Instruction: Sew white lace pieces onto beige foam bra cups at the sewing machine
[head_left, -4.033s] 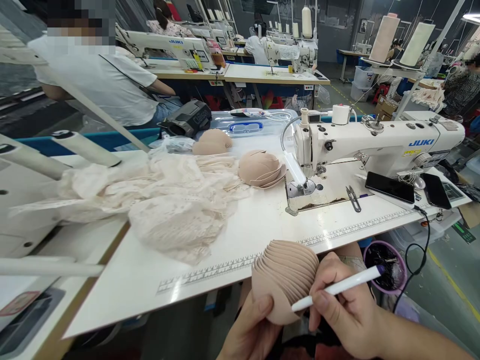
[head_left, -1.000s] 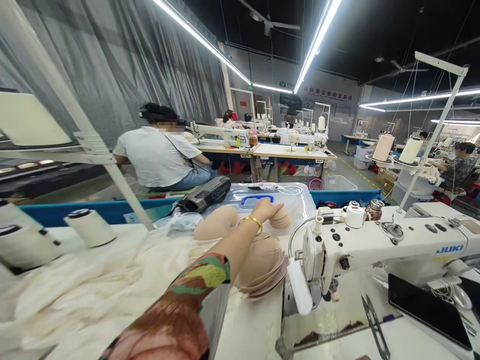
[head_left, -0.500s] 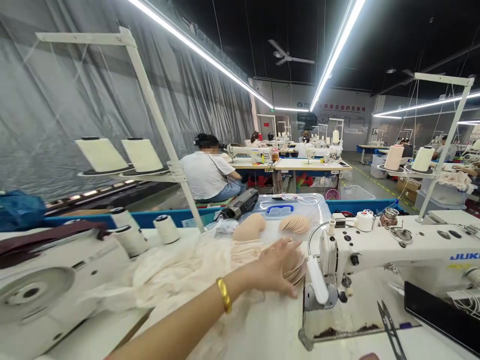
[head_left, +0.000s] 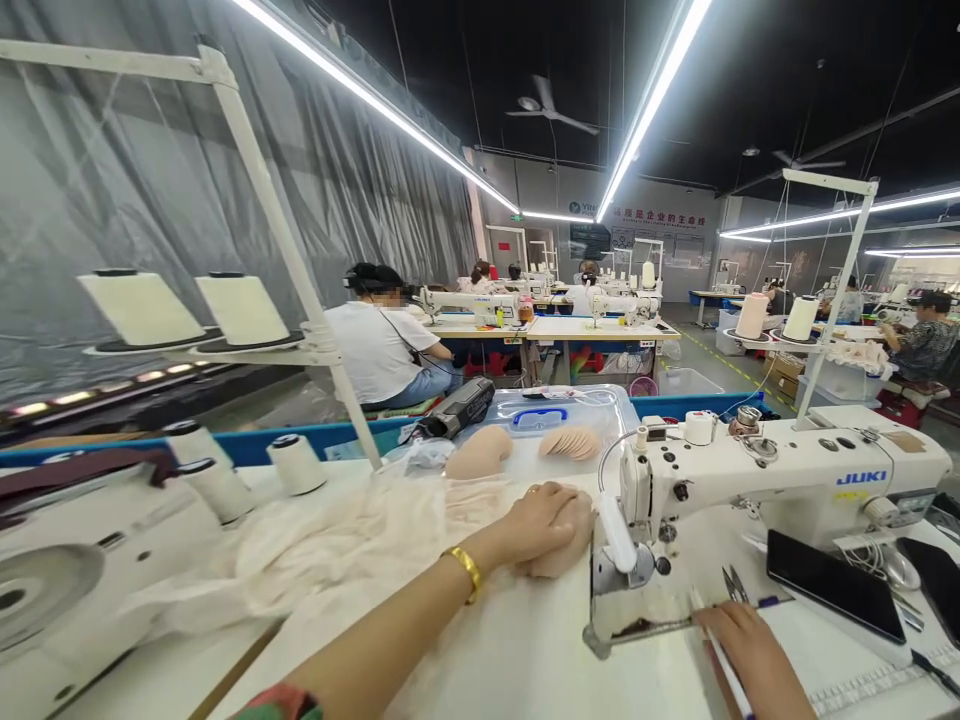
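My left hand (head_left: 544, 520), with a gold bracelet at the wrist, has its fingers together and bent over a stack of beige cup-shaped foam pads (head_left: 559, 565) left of the sewing machine (head_left: 690, 490). Its palm side and most of the stack are hidden. In front of the machine, my right hand (head_left: 757, 655) is closed around a slim white pen (head_left: 726, 662) that slants down toward the bottom edge. The blades of metal thread snips (head_left: 735, 583) show just past its fingers; their handles are covered.
More beige pads (head_left: 570, 442) lie fanned out on a clear plastic box lid (head_left: 611, 408). Sheer cream fabric (head_left: 322, 540) spreads over the table at left, near thread cones (head_left: 296, 465). A black phone (head_left: 836, 585) and a clear ruler (head_left: 862, 685) lie at right. A co-worker (head_left: 382, 340) sits ahead.
My left hand has gone from spread fingers over the pads to fingers closed over them. My right hand has come in from the bottom edge with a white pen. The view has turned right.
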